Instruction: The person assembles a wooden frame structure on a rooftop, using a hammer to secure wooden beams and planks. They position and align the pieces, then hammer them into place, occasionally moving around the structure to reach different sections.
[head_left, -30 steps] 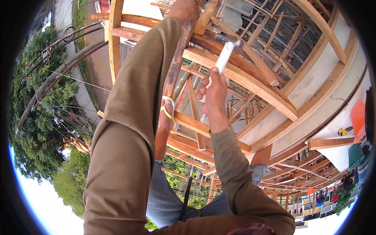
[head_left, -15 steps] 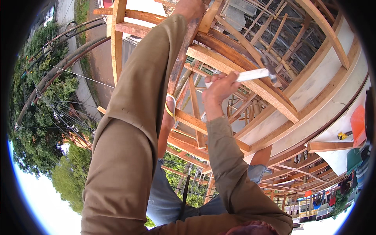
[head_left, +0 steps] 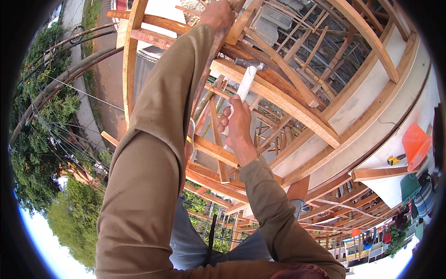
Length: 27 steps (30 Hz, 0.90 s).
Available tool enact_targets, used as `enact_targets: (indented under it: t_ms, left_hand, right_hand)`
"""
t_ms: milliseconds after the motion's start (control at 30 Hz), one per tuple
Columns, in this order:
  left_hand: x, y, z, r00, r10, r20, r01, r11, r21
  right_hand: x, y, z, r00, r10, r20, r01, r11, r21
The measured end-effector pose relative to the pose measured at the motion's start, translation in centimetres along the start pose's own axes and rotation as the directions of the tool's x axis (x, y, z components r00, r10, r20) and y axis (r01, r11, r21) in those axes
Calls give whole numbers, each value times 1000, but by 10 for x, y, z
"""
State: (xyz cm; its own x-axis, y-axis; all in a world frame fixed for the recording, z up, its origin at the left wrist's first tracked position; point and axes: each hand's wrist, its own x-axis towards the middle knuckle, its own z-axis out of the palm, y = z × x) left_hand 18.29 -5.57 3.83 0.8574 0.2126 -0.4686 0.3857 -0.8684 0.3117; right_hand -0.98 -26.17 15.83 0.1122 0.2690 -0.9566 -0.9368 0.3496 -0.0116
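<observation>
— Two bare hands are working high on a wooden frame, is that right?

— Yes. Both arms, in tan long sleeves, are reaching up from the lower edge into a lattice of curved and straight timber beams (head_left: 278,95).

— What is the right hand doing?

— The right hand (head_left: 239,123) is wrapping its fingers closed around the pale handle of a steel-headed hammer with a whitish shaft (head_left: 245,80). The hammer is pointing up and away from the person, and its dark metal head is lying against, or just beside, a broad curved orange-brown beam.

— And the left hand?

— The left hand (head_left: 216,15) is stretching to the top of the picture, closing its grip on a narrow upright wooden strip (head_left: 211,74) where it is meeting the frame. Whether the fingers are pinching anything small is too hidden to tell.

— What is lying around them?

— An orange plastic bucket-like container (head_left: 416,144) is sitting on a pale ledge at the right, well apart from the hands. Green trees (head_left: 37,139) and a paved road (head_left: 100,74) are showing far below on the left.
</observation>
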Motion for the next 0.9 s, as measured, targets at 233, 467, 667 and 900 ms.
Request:
enact_targets:
  t_ms: [233,467,667,900]
  left_hand:
    - [-94,32,22,880,-231,-414,139,961,-241]
    - [-396,107,-6,875,-350,334,475,493,-729]
    - [-521,174,-43,910,-14,414,392,350,-851]
    - [-493,180,-50,928,211,307,147,550,-822]
  right_hand:
    - [-44,4,-130,975,-215,-63,157,856,-492]
    - [-66,-23,-173,930,-353,98,220,324,-920]
    - [-48,-22,-141,785,-441,434,332,-291,-897]
    - [-27,-19,-104,838,-403,367,100,-549,-830]
